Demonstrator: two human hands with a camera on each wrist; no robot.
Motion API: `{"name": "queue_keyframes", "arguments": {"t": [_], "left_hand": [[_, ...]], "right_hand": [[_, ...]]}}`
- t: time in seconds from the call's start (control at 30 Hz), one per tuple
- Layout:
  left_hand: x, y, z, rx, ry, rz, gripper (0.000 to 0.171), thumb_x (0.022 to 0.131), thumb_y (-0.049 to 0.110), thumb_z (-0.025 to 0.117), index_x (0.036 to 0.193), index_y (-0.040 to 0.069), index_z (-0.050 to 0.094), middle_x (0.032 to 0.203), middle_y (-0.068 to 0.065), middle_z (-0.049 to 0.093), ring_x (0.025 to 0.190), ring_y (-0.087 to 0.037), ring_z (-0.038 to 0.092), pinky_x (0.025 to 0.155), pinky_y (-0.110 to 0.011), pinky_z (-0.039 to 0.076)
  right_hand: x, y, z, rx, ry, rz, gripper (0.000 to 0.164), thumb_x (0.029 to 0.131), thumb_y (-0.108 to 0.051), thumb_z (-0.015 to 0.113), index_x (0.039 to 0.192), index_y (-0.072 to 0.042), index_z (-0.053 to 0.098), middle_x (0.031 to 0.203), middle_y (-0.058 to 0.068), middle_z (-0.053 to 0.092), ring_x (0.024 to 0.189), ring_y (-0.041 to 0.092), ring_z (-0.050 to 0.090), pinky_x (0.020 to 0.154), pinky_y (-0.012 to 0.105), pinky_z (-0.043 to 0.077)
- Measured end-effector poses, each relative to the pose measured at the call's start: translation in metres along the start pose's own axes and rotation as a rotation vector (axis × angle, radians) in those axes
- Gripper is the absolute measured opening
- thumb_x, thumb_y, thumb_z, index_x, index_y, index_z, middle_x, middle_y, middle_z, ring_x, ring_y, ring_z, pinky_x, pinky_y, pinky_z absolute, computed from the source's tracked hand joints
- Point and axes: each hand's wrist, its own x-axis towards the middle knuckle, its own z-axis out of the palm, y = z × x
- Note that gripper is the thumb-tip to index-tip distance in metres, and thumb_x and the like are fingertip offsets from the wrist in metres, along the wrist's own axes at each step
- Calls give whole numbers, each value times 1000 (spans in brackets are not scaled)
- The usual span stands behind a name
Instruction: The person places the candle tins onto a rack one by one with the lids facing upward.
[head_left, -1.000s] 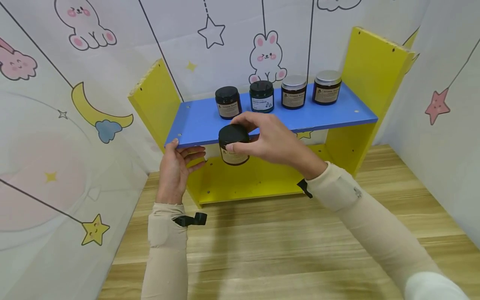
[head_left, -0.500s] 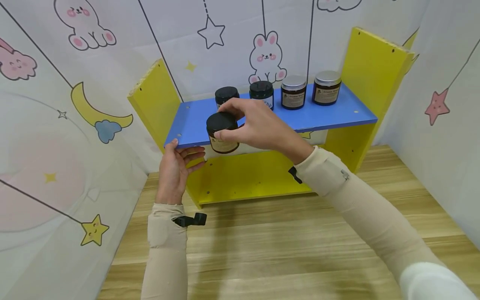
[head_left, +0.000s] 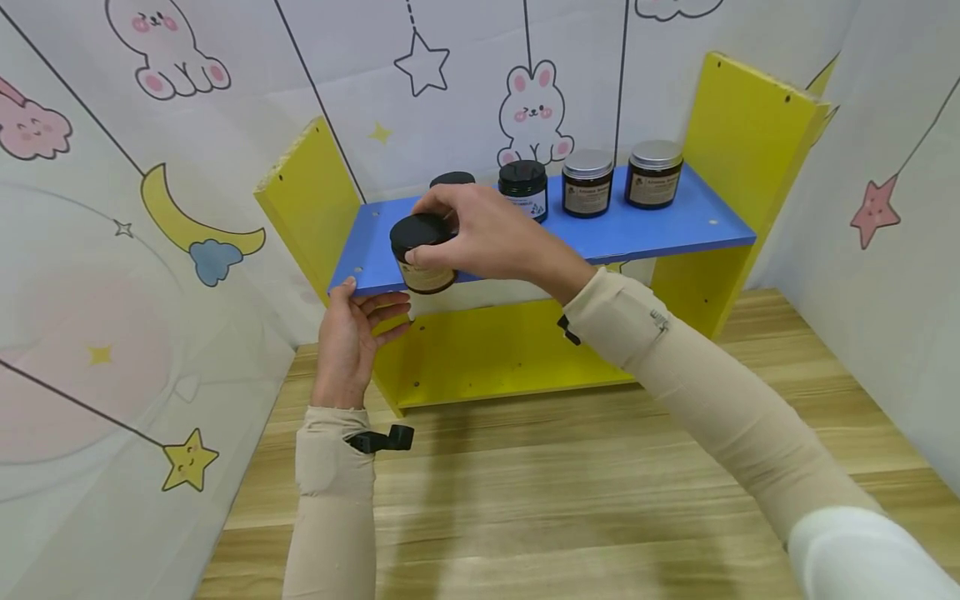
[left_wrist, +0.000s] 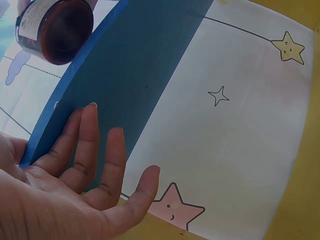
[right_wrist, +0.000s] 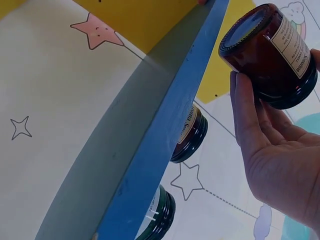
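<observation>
My right hand (head_left: 487, 233) grips a dark amber candle jar (head_left: 429, 279) by its black lid, thumb in front and fingers behind. The jar is at the front edge of the blue shelf board (head_left: 390, 212), toward its left end; in the right wrist view the jar's base (right_wrist: 245, 30) shows above the board. My left hand (head_left: 348, 342) holds the board's front left corner, thumb over the edge and fingers spread beneath. A second black-lidded jar (head_left: 452, 177) behind my right hand is mostly hidden. A green jar (head_left: 523, 192) with a white label is right of it.
Two amber jars with silver lids, a left one (head_left: 587, 187) and a right one (head_left: 654, 179), stand farther right on the board. Yellow side panels rise at its left (head_left: 311, 196) and right (head_left: 757, 125) ends. A yellow bottom shelf (head_left: 510, 350) lies below, above the wooden floor (head_left: 562, 483).
My right hand has carried the jar left and upward, from below the board's front edge to in front of its left part. My left hand stays at the corner.
</observation>
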Motion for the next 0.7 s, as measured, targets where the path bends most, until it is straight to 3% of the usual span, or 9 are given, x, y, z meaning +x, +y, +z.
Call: {"name": "queue_keyframes", "arguments": {"t": [0.4, 0.7], "left_hand": [[1, 0, -2, -4, -15, -8, 51, 110, 44, 30, 126, 7, 60, 97, -1, 74, 100, -24, 67, 103, -57, 44], [1, 2, -1, -1, -17, -17, 53, 110, 45, 31, 115, 5, 66, 98, -2, 75, 102, -25, 67, 103, -55, 44]], "right_hand": [[28, -8, 5, -41, -90, 23, 57, 89, -39, 72, 139, -14, 60, 133, 3, 65, 110, 10, 62, 86, 21, 51], [49, -9, 13, -97, -153, 41, 57, 92, -38, 67, 141, -12, 57, 135, 4, 62, 112, 13, 61, 88, 24, 50]]}}
